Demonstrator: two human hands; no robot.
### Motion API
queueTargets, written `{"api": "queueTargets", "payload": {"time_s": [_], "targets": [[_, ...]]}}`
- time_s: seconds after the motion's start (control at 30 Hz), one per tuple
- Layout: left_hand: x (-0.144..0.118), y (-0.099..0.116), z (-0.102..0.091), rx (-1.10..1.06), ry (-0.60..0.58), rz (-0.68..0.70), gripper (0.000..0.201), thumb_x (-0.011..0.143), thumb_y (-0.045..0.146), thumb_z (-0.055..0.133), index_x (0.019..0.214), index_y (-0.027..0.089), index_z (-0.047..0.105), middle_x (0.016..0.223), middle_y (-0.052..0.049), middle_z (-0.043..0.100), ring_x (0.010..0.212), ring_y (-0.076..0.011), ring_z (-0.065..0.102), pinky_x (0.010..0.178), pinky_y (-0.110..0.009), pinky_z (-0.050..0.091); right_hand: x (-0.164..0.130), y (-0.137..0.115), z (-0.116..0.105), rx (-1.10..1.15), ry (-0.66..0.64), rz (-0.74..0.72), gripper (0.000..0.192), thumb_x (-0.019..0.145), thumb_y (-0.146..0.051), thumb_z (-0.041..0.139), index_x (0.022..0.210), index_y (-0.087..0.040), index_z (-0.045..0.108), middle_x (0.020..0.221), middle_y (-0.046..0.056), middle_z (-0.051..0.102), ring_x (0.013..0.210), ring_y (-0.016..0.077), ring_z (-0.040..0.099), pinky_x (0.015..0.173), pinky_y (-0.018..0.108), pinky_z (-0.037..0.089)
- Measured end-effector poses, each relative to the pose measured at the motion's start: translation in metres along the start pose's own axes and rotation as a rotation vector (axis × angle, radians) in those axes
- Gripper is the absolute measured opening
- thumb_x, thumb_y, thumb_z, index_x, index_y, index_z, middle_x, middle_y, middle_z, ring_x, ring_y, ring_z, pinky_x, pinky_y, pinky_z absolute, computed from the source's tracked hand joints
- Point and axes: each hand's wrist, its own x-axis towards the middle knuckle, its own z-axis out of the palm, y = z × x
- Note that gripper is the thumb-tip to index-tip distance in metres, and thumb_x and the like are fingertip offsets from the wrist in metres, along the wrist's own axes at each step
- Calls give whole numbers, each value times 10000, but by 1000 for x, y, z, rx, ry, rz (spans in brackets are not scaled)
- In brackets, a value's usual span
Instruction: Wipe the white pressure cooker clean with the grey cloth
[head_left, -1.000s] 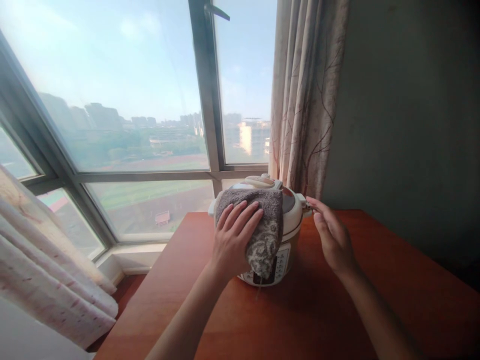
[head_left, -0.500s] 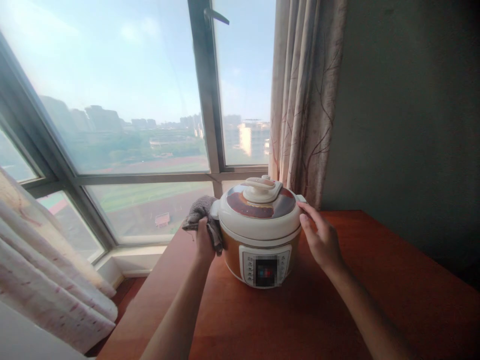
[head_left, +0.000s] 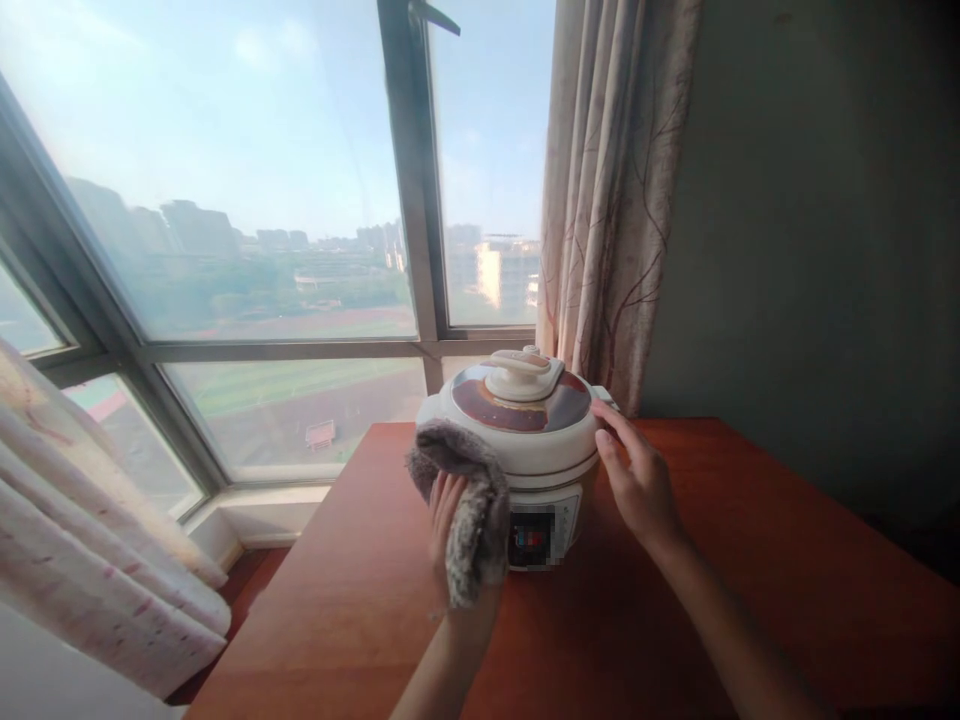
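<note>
A white and brown electric pressure cooker [head_left: 540, 455] stands upright on the wooden table, its lid on and its front panel partly covered from view. My left hand [head_left: 444, 525] is closed on a grey, fluffy cloth [head_left: 476, 510], which hangs in front of the cooker's left side. Whether the cloth touches the cooker I cannot tell. At the right rim of the lid, near the side handle, my right hand [head_left: 637, 480] rests its fingertips, with thumb and fingers apart and nothing held.
The reddish-brown table [head_left: 315, 590] extends around the cooker. Behind it are a large window [head_left: 277, 350] and a patterned curtain [head_left: 607, 200]. Another curtain [head_left: 97, 540] hangs at the left, and a dark wall [head_left: 810, 230] rises on the right.
My left hand has moved with the cloth from the cooker's left side rightward to its front, now covering part of the panel. My right hand stays at the lid's right rim.
</note>
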Motion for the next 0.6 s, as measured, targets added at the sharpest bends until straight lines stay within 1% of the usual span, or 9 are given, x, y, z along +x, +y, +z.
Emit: {"api": "queueTargets", "payload": {"time_s": [0.07, 0.1, 0.2, 0.27, 0.3, 0.37, 0.43, 0.5, 0.6], "targets": [[17, 26, 6, 104, -119, 249, 504, 968, 252, 427, 1459, 366, 432, 1457, -50, 566, 1423, -303, 427, 1189, -603, 281, 1, 3, -2, 77, -17, 38, 429, 970, -485, 480, 1291, -248, 640, 1395, 83, 617, 1342, 272, 525, 1169, 483, 362], [29, 38, 8, 157, -191, 340, 501, 940, 293, 485, 1439, 342, 474, 1456, -56, 571, 1433, -326, 407, 1194, -621, 228, 1, 6, -4, 134, -30, 62, 424, 971, -483, 479, 1286, -250, 643, 1399, 79, 615, 1350, 270, 518, 1177, 480, 353], [63, 68, 14, 250, -392, 472, 643, 804, 418, 637, 1420, 266, 527, 1510, -73, 517, 1436, -371, 379, 1207, -609, 138, 5, 13, -8, 370, -53, 143, 404, 976, -472, 468, 1254, -246, 655, 1377, 76, 633, 1333, 270, 539, 1170, 480, 371], [78, 81, 18, 301, -485, 504, 709, 748, 430, 671, 1417, 241, 536, 1538, -71, 481, 1429, -372, 380, 1209, -591, 133, 5, 13, -11, 474, -48, 182, 399, 983, -465, 447, 1239, -239, 651, 1344, 83, 655, 1303, 275, 569, 1147, 488, 404], [83, 86, 21, 326, -516, 512, 719, 734, 431, 676, 1411, 230, 543, 1543, -74, 475, 1424, -372, 381, 1205, -585, 146, 5, 11, -13, 472, -41, 188, 399, 986, -462, 439, 1244, -238, 646, 1342, 85, 655, 1302, 276, 569, 1144, 493, 408], [90, 95, 30, 371, -561, 537, 702, 727, 429, 674, 1384, 207, 567, 1532, -90, 486, 1410, -369, 388, 1192, -572, 197, 2, -1, -17, 353, -6, 148, 404, 989, -453, 441, 1291, -249, 617, 1391, 82, 619, 1339, 278, 533, 1158, 506, 386], [94, 105, 43, 413, -604, 581, 643, 755, 419, 653, 1349, 182, 590, 1501, -116, 515, 1386, -359, 412, 1171, -550, 261, -3, -21, -21, 150, 64, 29, 420, 976, -427, 484, 1348, -256, 577, 1460, 77, 557, 1384, 282, 479, 1177, 519, 353], [95, 115, 57, 453, -643, 633, 566, 830, 398, 597, 1345, 164, 591, 1471, -135, 537, 1363, -340, 441, 1151, -524, 313, -9, -44, -23, -28, 109, -118, 448, 962, -380, 516, 1389, -248, 540, 1480, 83, 532, 1389, 281, 470, 1176, 518, 355], [91, 125, 78, 534, -690, 716, 460, 950, 302, 464, 1364, 142, 586, 1416, -141, 587, 1326, -299, 492, 1125, -472, 377, -17, -70, -22, -149, 39, -237, 468, 958, -320, 514, 1420, -247, 508, 1461, 84, 549, 1363, 264, 500, 1162, 485, 385]]}}
